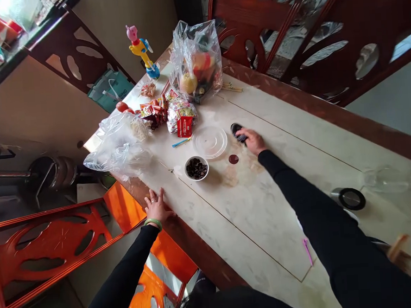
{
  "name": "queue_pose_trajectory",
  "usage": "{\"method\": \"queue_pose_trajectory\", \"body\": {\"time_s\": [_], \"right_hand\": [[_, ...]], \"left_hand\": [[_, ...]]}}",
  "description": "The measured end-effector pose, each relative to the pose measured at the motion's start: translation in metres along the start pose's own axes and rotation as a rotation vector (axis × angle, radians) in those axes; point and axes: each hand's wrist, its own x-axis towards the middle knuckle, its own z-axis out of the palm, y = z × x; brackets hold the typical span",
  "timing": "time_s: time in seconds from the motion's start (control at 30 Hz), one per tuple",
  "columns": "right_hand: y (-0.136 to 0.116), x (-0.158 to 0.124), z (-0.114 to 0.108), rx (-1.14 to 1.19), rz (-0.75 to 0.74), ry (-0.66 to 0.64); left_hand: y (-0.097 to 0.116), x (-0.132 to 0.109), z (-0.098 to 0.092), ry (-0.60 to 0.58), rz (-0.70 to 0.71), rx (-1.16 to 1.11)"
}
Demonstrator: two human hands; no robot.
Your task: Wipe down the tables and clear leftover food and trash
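Note:
My right hand (254, 141) is closed round a small black object (238, 131) that rests against the tabletop, right of a clear round lid (210, 142). What the black object is cannot be made out. Fingers spread, my left hand (157, 208) lies on the table's near left edge with nothing in it; a green bangle circles the wrist. Between the hands stands a white bowl (197, 168) holding dark pieces. A dark round spot (233, 159) shows on the table close to my right hand.
Plastic bags (121, 143), one with fruit (188, 83), snack packets (185, 126) and a toy (143, 53) crowd the table's far left. A glass jar (349, 198) lies beyond my right arm, and a pink stick (307, 252) is nearer. Wooden chairs (51, 256) surround the table.

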Motion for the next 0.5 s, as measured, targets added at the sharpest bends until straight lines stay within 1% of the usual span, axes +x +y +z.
{"method": "queue_pose_trajectory", "body": {"time_s": [0.07,0.13,0.17,0.2,0.23,0.27,0.3,0.33,0.43,0.5], "right_hand": [[-0.030,-0.048,0.019,0.013,-0.032,-0.056],[-0.056,-0.087,0.033,0.077,-0.051,-0.142],[-0.066,-0.099,0.036,0.105,-0.033,-0.173],[-0.072,-0.106,0.034,0.120,0.005,-0.181],[-0.075,-0.107,0.025,0.116,0.056,-0.164],[-0.074,-0.103,0.010,0.097,0.111,-0.121],[-0.069,-0.094,-0.011,0.066,0.163,-0.056],[-0.061,-0.083,-0.039,0.026,0.207,0.029],[-0.026,-0.054,-0.137,-0.116,0.291,0.349],[-0.001,-0.053,-0.193,-0.216,0.311,0.565]], "left_hand": [[-0.001,0.002,0.000,0.006,0.012,-0.007],[-0.003,0.005,0.000,0.014,0.018,-0.007],[-0.004,0.007,0.001,0.018,0.022,-0.006],[-0.005,0.008,0.001,0.022,0.025,-0.004],[-0.006,0.010,0.002,0.028,0.030,-0.002],[-0.007,0.011,0.003,0.032,0.037,0.000],[-0.009,0.012,0.004,0.036,0.045,0.003],[-0.010,0.013,0.005,0.043,0.053,0.006],[-0.013,0.013,0.007,0.062,0.067,0.008],[-0.014,0.011,0.007,0.070,0.059,0.008]]}}
